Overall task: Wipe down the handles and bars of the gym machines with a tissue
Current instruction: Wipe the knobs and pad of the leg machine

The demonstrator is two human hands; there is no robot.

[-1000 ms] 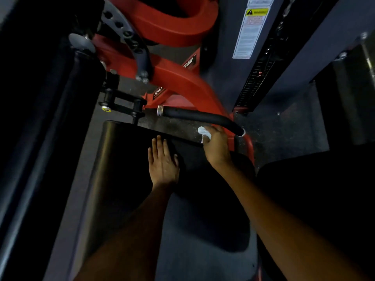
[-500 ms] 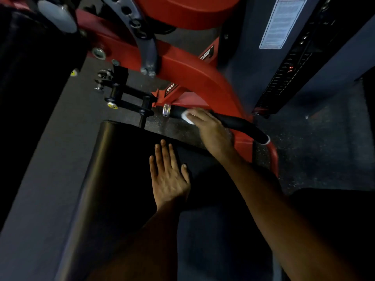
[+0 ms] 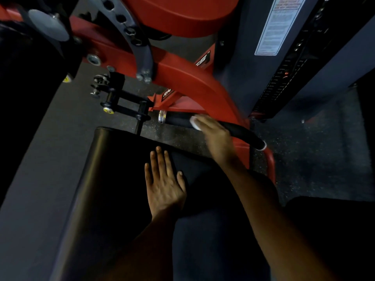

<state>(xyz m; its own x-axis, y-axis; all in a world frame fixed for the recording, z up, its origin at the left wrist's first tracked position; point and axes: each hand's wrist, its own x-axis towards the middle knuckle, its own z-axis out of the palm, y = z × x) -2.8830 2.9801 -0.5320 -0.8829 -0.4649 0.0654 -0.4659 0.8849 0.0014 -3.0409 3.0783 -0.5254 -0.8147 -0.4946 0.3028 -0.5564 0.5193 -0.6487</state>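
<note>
A black rubber handle [image 3: 178,120] with a chrome end cap juts from the red frame [image 3: 194,82] of a gym machine. My right hand [image 3: 217,134] lies over the middle of that handle, pressing a white tissue [image 3: 195,123] against the grip; the tissue pokes out at my fingertips. The handle's right part curves down to a white-ringed end [image 3: 261,146]. My left hand [image 3: 164,185] rests flat, fingers apart, on the black padded seat [image 3: 113,169] just below the handle, holding nothing.
A black adjustment bracket with a yellow-tipped pin [image 3: 119,106] stands left of the handle. A grey weight-stack housing with a warning label [image 3: 278,27] rises at the right. A large black pad [image 3: 26,57] fills the upper left. Speckled dark floor [image 3: 314,149] surrounds the machine.
My right hand has slid the tissue along the handle, from its lower right bend up toward the chrome end. The view has shifted closer. My left hand stays flat on the seat.
</note>
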